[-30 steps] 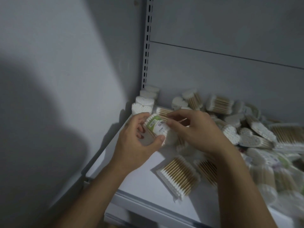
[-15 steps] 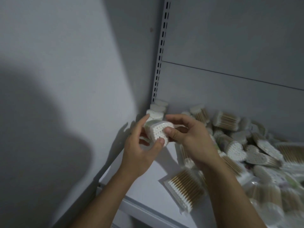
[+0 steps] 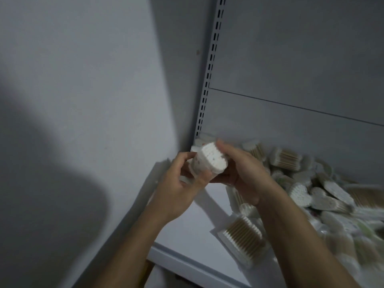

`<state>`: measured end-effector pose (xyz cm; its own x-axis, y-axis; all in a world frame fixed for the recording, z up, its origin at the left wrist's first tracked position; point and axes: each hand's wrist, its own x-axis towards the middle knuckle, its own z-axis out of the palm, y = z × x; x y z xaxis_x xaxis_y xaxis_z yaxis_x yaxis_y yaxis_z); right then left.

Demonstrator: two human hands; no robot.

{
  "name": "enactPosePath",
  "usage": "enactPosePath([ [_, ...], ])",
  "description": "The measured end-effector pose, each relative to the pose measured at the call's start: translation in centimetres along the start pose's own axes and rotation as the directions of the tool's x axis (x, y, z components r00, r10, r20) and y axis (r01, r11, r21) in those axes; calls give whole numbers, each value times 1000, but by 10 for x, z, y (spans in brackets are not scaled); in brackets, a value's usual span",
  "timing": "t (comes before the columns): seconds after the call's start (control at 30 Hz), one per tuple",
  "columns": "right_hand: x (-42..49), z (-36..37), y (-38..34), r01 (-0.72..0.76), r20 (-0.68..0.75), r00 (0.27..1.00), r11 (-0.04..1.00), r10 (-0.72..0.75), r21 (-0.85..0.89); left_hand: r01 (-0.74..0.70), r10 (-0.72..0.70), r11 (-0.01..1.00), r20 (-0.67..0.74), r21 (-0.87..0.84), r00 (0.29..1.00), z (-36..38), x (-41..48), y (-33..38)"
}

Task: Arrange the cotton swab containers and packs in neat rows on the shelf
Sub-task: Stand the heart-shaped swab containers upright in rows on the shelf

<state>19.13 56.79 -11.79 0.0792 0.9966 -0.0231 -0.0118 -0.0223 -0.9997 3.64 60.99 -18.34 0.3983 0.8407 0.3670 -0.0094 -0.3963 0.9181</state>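
Note:
Both hands hold one heart-shaped cotton swab container point(image 3: 209, 160) above the shelf's back left corner, its white swab tips facing me. My left hand point(image 3: 182, 181) grips its lower left side, thumb on the front. My right hand point(image 3: 239, 169) grips its right side and top. Behind it, a short row of similar containers point(image 3: 202, 140) stands against the back panel in the corner, mostly hidden. A jumbled pile of heart-shaped containers point(image 3: 299, 193) and flat packs of wooden-stick swabs point(image 3: 243, 238) covers the right part of the white shelf point(image 3: 187, 233).
A grey side wall point(image 3: 93, 100) closes the left. A slotted upright point(image 3: 209, 69) runs up the corner beside the grey back panel point(image 3: 291, 121). The shelf's front lip point(image 3: 187, 265) crosses the bottom. Bare shelf surface lies under my hands.
The container has been turned from label-up to swab tips facing me and lifted toward the back left corner. The view has tilted, so the shelf sits lower in frame.

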Motion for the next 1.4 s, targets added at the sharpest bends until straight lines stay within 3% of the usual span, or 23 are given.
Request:
enactPosePath([
  [0.17,-2,3,0,-95,22,995,992,98,-79,-113,107,979,45,169,993,-18,-1,15],
  [0.47,-1,14,-5,-127,-23,992,987,125,-103,-103,90,983,90,151,992,-16,0,12],
  [0.7,0,12,-1,-248,123,959,965,257,-80,-85,67,991,176,99,982,-18,-2,13],
  [0.83,-11,9,1,-126,91,987,989,133,-74,-42,42,989,6,143,999,-17,0,5],
  [0.93,-23,12,17,117,-37,990,948,-134,-296,-23,30,977,-33,212,999,-16,-4,0],
  [1.03,-24,13,33,278,22,951,819,-310,-502,2,12,959,-46,283,999,-13,-11,0],
  [1.17,-18,11,45,252,10,950,750,-311,-612,59,-39,941,-66,333,997,-10,-13,-9],
  [1.4,-18,5,50,219,108,970,591,-218,-776,91,-49,929,-125,358,991,0,-15,-32],
])
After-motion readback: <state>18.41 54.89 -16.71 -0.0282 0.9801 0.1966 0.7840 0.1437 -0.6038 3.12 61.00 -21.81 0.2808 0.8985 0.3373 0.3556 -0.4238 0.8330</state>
